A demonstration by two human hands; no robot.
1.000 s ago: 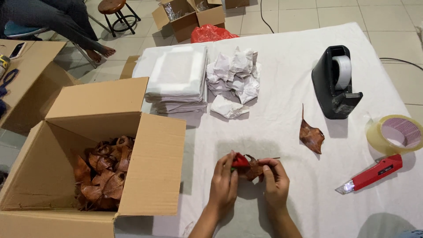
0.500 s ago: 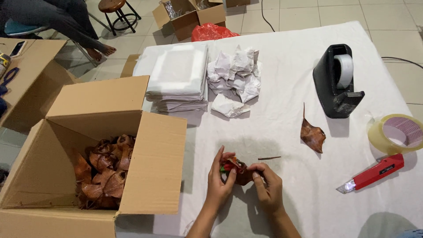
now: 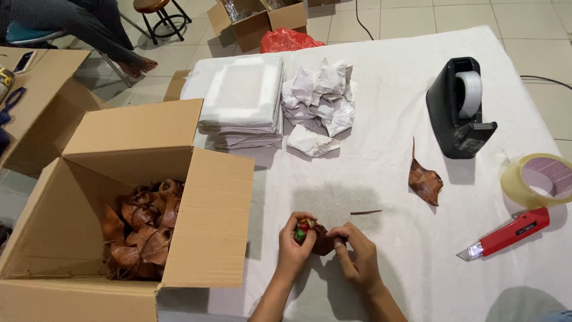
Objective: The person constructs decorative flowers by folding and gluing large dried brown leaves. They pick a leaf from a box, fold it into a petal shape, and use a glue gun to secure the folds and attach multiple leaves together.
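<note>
A: Nearest the camera, both hands work one item low on the white table (image 3: pixel 387 119). Left hand (image 3: pixel 296 247) has its fingers curled around a small brown ornament (image 3: pixel 314 235), dark brown with red and green bits at its left end. Right hand (image 3: pixel 356 255) pinches the ornament's right side, fingers clenched on it.

B: Is it off the surface?

A: Cannot tell; it sits at or just above the cloth, between the two hands. Just beyond lies a thin brown stick (image 3: pixel 366 211), loose and apart from the hands.

B: Left of that?

A: An open cardboard box (image 3: pixel 208 220), flaps out, holding a heap of brown dried pods (image 3: pixel 143 223) low in its bottom. Well short of full.

B: Middle distance?

A: One single dried pod (image 3: pixel 425 180) lying alone on the cloth to the right. Farther right, a red utility knife (image 3: pixel 506 234) and a roll of clear tape (image 3: pixel 539 179), neither being touched.

B: Far end?

A: A black tape dispenser (image 3: pixel 459 107), a pile of crumpled white paper (image 3: pixel 319 101), and a stack of flat white sheets (image 3: pixel 241 101) beside it.

B: Progress?

A: Judgement: one piece in hand, one loose pod waiting, many in the box. The paper stack is thick, so plenty appears left.
</note>
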